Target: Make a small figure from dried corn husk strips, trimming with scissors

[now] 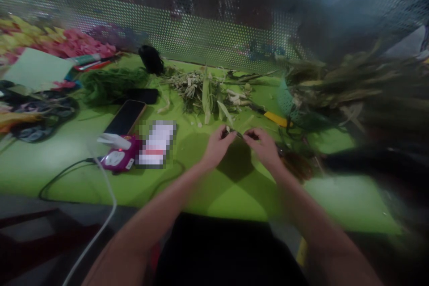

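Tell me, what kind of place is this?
Probably a craft workbench: a green table holds a pile of leaves, pink and yellow scraps lie at the far left, and the left hand and right hand pinch a thin stem between them.

Lime-green table [67, 161], magenta device [120, 157], yellow-handled tool [275, 119], pink petals [83, 44], black phone [125, 117]

The bright green table covering [67, 165] looks matt, smooth and cloth-like. The perforated metal screen [187, 31] behind it has a dull sheen. The flat black phone [125, 116] is glossy, and the magenta plastic device [119, 158] shines too. The heap of pale leaf strips [204, 91] looks dry, fibrous and matt, like the thin dark strip [238, 134] pinched between the left hand [217, 145] and the right hand [264, 145].
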The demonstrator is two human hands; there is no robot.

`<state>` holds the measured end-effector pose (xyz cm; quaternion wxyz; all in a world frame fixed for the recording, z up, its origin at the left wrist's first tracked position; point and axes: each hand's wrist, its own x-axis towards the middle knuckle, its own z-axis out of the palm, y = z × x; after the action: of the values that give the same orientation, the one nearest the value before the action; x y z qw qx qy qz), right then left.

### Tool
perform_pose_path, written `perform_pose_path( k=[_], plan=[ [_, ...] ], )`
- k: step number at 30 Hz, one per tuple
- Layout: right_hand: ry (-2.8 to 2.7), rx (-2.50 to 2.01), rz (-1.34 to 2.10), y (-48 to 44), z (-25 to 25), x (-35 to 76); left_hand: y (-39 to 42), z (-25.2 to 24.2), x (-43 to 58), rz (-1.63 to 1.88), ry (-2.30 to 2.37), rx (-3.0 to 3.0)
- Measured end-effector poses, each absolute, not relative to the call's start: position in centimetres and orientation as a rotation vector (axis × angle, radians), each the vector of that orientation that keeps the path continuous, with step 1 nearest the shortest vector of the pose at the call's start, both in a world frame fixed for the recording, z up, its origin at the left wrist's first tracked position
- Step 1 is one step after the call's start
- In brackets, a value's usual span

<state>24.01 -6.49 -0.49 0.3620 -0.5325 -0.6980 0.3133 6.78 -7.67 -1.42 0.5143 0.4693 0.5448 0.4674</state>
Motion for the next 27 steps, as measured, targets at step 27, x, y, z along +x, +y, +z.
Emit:
perform_pose_path(
  k=[27],
  plan=[
    [-1.479,-1.181,1.274,-6.6,1.2,24.5,-7.9,-1.5,7.0,1.012,1.201,1.541]
  ],
)
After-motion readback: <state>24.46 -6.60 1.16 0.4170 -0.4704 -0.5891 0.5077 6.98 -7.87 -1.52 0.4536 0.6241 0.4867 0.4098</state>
